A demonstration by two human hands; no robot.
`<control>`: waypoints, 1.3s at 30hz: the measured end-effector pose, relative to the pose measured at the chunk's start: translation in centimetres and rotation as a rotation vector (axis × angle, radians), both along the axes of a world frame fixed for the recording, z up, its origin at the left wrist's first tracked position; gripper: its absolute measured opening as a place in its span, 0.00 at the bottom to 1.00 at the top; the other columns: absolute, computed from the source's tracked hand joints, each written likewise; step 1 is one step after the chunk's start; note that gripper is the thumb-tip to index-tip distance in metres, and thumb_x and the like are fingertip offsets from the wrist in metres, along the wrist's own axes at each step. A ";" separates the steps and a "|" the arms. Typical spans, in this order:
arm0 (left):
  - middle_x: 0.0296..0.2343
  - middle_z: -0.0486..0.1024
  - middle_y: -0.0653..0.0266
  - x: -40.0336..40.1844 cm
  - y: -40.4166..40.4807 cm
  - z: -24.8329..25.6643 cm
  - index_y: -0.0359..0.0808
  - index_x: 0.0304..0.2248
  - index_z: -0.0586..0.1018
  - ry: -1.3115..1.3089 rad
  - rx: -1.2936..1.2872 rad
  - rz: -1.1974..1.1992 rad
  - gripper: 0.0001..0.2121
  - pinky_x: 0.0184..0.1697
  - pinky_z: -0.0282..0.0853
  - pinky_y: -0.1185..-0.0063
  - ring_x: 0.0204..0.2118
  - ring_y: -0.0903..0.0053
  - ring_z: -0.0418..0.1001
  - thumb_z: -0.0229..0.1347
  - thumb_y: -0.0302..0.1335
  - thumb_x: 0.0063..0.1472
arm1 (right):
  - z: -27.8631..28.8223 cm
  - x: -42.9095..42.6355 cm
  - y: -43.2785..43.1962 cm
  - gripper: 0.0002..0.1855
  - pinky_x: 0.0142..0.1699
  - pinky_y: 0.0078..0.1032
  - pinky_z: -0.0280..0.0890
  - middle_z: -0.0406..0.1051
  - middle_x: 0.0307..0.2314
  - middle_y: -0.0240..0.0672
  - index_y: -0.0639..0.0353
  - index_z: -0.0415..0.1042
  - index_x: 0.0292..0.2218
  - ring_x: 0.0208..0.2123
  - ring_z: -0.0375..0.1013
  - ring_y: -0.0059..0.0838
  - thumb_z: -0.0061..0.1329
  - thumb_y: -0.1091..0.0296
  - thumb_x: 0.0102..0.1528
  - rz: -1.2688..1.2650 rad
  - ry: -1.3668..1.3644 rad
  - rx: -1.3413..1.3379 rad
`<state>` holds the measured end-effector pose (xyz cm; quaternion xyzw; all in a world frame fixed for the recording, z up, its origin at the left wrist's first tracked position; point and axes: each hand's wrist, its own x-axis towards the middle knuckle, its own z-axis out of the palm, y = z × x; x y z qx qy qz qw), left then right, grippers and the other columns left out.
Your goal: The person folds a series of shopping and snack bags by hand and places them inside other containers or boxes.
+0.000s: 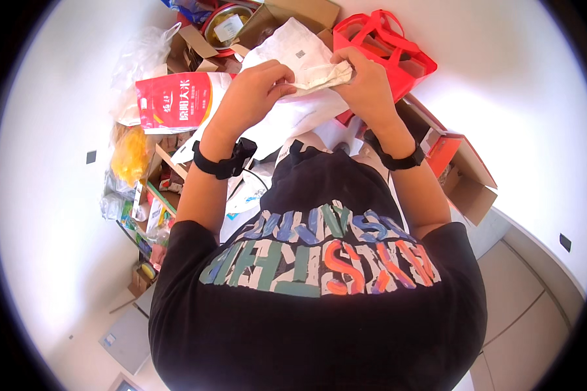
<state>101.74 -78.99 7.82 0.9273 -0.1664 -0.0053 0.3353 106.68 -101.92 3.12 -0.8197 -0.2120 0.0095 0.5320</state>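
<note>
Both hands are at a white sack (293,46) that bears a small printed code. My left hand (261,85) pinches the near edge of the sack between thumb and fingers. At the other end of that edge, my right hand (364,80) grips a crumpled, folded strip of it. More white sheeting (298,122) with faint print hangs below the hands; whether it belongs to the same sack I cannot tell. Just left of my left hand lies a red and white rice bag (173,100) with large printed writing.
A red tote bag (413,63) stands beyond my right hand. Open cardboard boxes (303,10) and a metal bowl (220,24) are behind the sack. Clear plastic bags (137,63) and a yellow bag (129,154) sit at left. Another open carton (474,193) is at right.
</note>
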 end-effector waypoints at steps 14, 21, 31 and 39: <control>0.27 0.70 0.59 -1.2 -1.5 -0.3 0.35 0.33 0.73 -0.553 0.293 0.165 0.03 0.33 0.64 0.68 0.28 0.58 0.69 0.54 0.24 0.59 | 0.5 -0.2 -0.9 0.19 0.50 0.25 0.68 0.75 0.43 0.38 0.65 0.70 0.45 0.46 0.73 0.24 0.59 0.68 0.55 0.133 0.361 0.544; 0.27 0.70 0.57 -1.3 -0.3 -0.5 0.33 0.33 0.74 -0.440 0.142 0.094 0.06 0.33 0.65 0.70 0.29 0.60 0.70 0.57 0.26 0.58 | 0.8 -0.6 0.5 0.20 0.50 0.26 0.68 0.75 0.40 0.41 0.64 0.68 0.45 0.44 0.75 0.29 0.60 0.69 0.54 0.017 0.167 0.293; 0.28 0.71 0.66 -0.5 -1.4 1.1 0.33 0.37 0.77 -0.108 -0.172 0.149 0.10 0.33 0.65 0.80 0.31 0.79 0.69 0.62 0.29 0.58 | 2.5 -0.9 2.1 0.18 0.25 0.30 0.61 0.70 0.16 0.41 0.55 0.70 0.43 0.17 0.70 0.37 0.59 0.61 0.53 0.027 -0.088 0.042; 0.29 0.75 0.68 0.3 0.5 0.8 0.32 0.37 0.77 -0.079 -0.211 0.214 0.08 0.36 0.65 0.82 0.30 0.82 0.69 0.58 0.27 0.62 | 1.2 -1.6 2.4 0.15 0.24 0.27 0.61 0.71 0.16 0.40 0.54 0.75 0.42 0.15 0.67 0.30 0.57 0.60 0.55 0.020 0.084 0.222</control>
